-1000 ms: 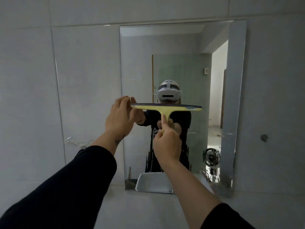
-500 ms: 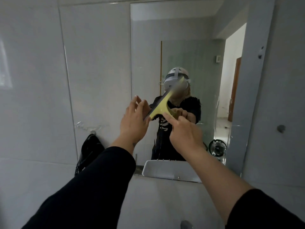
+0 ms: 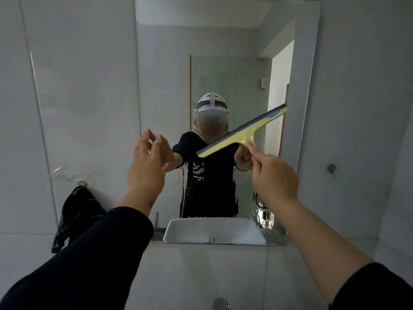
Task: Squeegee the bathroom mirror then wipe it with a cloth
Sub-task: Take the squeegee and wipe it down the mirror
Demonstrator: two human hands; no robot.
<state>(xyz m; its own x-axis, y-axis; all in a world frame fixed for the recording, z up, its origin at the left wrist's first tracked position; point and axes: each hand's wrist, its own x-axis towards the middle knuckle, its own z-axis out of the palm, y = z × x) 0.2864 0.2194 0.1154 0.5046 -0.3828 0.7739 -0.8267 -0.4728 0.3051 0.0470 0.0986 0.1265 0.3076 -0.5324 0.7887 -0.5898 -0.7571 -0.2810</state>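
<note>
A frameless rectangular mirror (image 3: 223, 52) hangs on the grey tiled wall straight ahead. My right hand (image 3: 271, 177) grips the handle of a yellow squeegee (image 3: 240, 134) with a dark rubber blade. The blade is tilted, its right end higher, in front of the mirror's middle right. My left hand (image 3: 147, 162) is raised before the mirror's lower left with its fingers apart and nothing in it, clear of the squeegee. No wiping cloth can be told for sure.
A black bag or cloth (image 3: 73, 215) hangs from a hook on the wall, left of the mirror. The mirror reflects a white sink (image 3: 212, 229) at its bottom edge. A small round fitting (image 3: 331, 167) sits on the right wall.
My left hand has let go of the blade's left end. The right hand has swung the squeegee to the right and tilted it. The camera has come closer to the mirror.
</note>
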